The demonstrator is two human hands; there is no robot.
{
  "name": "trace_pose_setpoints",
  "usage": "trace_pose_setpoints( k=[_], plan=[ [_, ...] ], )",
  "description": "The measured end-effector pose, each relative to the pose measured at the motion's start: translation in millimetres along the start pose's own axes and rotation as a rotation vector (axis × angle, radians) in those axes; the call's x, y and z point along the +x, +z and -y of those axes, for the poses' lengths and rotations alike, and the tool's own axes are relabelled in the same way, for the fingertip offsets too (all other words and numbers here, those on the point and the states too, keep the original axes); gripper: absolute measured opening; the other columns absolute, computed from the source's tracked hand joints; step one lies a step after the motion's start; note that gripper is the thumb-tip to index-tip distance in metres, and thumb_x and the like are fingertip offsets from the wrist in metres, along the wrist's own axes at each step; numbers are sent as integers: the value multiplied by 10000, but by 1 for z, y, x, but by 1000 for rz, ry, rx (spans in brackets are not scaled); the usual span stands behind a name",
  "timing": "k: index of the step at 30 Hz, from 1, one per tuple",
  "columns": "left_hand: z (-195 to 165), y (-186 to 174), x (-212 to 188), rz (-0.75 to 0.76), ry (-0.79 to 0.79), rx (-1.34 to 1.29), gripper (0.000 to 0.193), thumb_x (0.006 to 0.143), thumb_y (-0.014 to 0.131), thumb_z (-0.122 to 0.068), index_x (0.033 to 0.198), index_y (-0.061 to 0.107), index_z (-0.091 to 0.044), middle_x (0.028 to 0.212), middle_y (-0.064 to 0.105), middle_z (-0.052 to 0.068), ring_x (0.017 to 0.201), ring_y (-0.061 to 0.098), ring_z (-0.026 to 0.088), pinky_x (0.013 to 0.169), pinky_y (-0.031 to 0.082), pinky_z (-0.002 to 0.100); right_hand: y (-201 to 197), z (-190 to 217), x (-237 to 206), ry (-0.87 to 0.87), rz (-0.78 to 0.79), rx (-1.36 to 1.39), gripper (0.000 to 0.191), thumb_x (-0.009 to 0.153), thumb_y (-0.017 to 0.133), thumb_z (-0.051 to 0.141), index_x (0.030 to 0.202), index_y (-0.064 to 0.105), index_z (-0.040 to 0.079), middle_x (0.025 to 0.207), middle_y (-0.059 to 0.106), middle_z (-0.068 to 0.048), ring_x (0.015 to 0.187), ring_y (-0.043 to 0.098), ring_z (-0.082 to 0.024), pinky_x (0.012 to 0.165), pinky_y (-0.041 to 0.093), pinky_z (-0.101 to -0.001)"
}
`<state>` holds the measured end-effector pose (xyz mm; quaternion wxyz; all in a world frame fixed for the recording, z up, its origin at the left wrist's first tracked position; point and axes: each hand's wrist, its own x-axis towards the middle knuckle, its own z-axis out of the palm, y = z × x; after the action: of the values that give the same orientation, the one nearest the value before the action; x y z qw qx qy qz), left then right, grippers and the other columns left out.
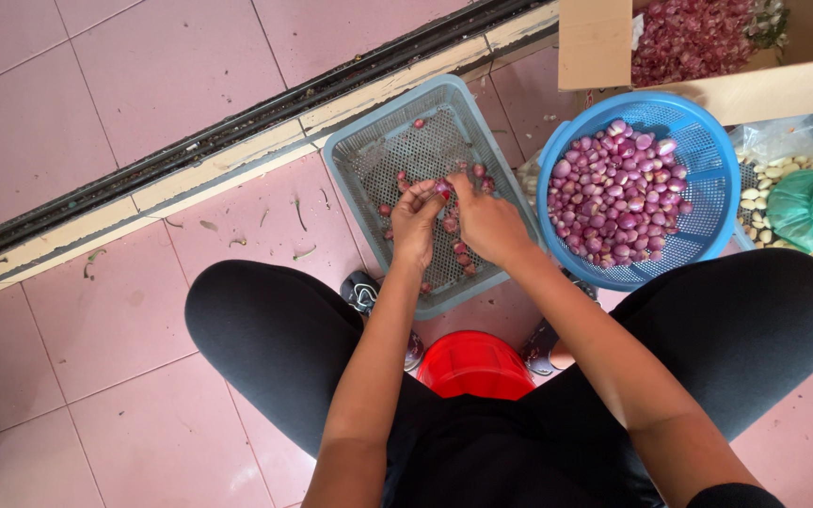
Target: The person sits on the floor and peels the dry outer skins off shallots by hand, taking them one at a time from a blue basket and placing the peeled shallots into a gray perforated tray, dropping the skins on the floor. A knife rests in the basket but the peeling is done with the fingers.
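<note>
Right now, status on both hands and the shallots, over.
Left hand and right hand together pinching one shallot over grey tray. Blue basket of shallots at right. Nothing blocking.

Both bare forearms reach forward from the lower edge of the view, passing between the spread knees in dark trousers, and converge so that the two hands meet in front of the body. The left hand (pixel 416 221) is held with its back up and its fingers curled downward, fingertips (pixel 422 191) pinched together in a small grip. The right hand (pixel 486 224) lies just beside it, wrist bent inward, knuckles up, thumb and forefinger drawn toward the left fingertips. The tips of both hands touch or nearly touch at one point. The left forearm runs almost straight up the view; the right comes in slanting from the lower right.
</note>
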<state>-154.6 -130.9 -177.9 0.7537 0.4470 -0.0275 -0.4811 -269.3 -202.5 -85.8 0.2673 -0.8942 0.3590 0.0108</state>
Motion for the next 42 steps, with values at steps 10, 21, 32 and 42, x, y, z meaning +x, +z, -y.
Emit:
trace_pose_setpoints(
  k=[10,21,32,42],
  plan=[
    [-4,0,-1,11,40,61,275,867,731,87,1125,662,20,1101,722,107,997,705,153,923,576,297,11,1,0,34,-51,30,579,876,533,4,1411,353,136,1193,699,-202,895,709,-459,737,553,-563],
    [0,-1,-1,17,82,104,271,850,709,118,1085,650,-3,1070,701,85,993,697,147,889,594,289,12,-2,1,-14,-71,31,551,900,557,41,1404,340,94,1088,719,-251,836,705,-484,706,544,-591],
    [2,1,-4,35,156,148,257,852,733,126,1057,650,-4,1043,718,85,972,696,146,872,589,277,17,-6,4,27,-95,41,575,885,584,18,1401,364,147,1124,730,-174,889,716,-443,718,556,-558],
    [-3,1,-1,127,-45,-184,280,964,648,24,1232,589,-26,1165,671,85,1075,683,171,992,561,305,7,-15,5,69,-85,142,737,731,702,15,1355,329,137,938,722,-148,884,699,-439,719,536,-548]
  ],
)
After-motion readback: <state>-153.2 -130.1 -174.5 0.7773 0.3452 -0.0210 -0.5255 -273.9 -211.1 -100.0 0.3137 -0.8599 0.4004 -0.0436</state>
